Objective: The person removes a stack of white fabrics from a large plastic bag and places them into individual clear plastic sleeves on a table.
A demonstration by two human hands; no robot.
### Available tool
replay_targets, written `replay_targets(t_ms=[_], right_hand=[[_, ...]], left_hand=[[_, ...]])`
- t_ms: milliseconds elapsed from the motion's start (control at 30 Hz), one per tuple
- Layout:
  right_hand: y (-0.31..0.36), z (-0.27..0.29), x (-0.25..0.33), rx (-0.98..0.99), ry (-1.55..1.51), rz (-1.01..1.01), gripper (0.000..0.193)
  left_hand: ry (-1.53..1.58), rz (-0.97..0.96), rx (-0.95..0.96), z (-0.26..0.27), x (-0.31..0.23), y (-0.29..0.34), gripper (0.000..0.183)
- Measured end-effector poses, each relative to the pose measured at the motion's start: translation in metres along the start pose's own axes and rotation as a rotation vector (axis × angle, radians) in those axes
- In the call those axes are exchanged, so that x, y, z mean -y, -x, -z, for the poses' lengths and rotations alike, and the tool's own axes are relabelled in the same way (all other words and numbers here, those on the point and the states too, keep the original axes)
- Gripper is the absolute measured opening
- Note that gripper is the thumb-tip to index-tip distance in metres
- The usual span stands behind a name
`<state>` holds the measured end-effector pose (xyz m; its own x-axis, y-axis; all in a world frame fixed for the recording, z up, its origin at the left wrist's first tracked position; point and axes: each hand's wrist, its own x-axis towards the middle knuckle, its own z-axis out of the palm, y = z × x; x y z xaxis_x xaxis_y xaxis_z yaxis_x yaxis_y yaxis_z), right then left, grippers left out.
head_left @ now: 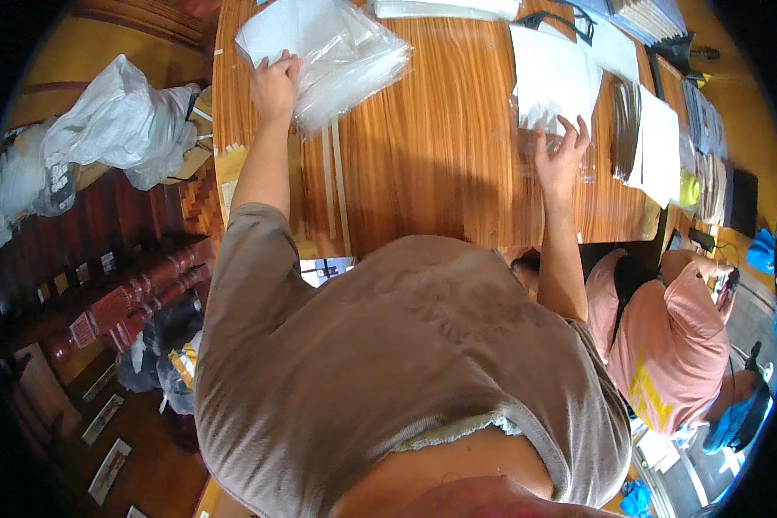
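Observation:
My left hand (275,88) rests with its fingertips on a stack of clear plastic sleeves (351,67) at the table's far left. The fingers are a little bent and apart, and a white sheet (272,33) lies by them. Over at the right, my right hand (559,157) has its fingers spread and nothing visible in its grasp. It is at the near edge of a stack of white sheets (554,78), where some clear plastic shows around the fingers. Whether the fingertips touch that plastic I cannot tell.
Dark-framed glasses (561,19) lie beyond the white sheets. Further stacks of paper (656,142) line the right side of the wooden table (423,129). A person in a pink shirt (673,345) sits at the right. White plastic bags (116,125) are piled at the left.

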<state>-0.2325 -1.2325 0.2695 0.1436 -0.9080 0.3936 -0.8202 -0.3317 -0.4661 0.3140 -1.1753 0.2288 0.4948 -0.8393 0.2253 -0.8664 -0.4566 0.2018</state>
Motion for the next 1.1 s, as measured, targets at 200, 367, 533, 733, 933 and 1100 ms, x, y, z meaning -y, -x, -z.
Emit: replay_targets(t_ms=[200,367,533,733,933,1100], right_hand=[[0.034,0.015,0.037,0.111,-0.181,-0.021,0.037],[0.047,0.003,0.048,0.259,-0.355,-0.143,0.034],[0.052,0.007,0.05,0.263,-0.387,-0.155,0.037],[0.049,0.024,0.06,0.502,-1.052,-0.623,0.063],[0.044,0.021,0.049,0.653,-0.564,-0.676,0.086],[0.068,0.03,0.027,0.085,0.113,0.177,0.046]], left_hand=[[0.155,-0.141,-0.284,0.051,0.0,0.021,0.027],[0.224,-0.258,-0.162,0.007,0.015,0.045,0.018],[0.136,-0.334,-0.346,0.054,-0.019,0.057,0.012],[0.476,-0.481,-0.18,0.124,-0.119,0.149,0.008],[0.422,-0.758,0.061,0.044,-0.192,0.238,0.023],[0.335,-0.639,0.302,0.031,-0.214,0.228,0.039]])
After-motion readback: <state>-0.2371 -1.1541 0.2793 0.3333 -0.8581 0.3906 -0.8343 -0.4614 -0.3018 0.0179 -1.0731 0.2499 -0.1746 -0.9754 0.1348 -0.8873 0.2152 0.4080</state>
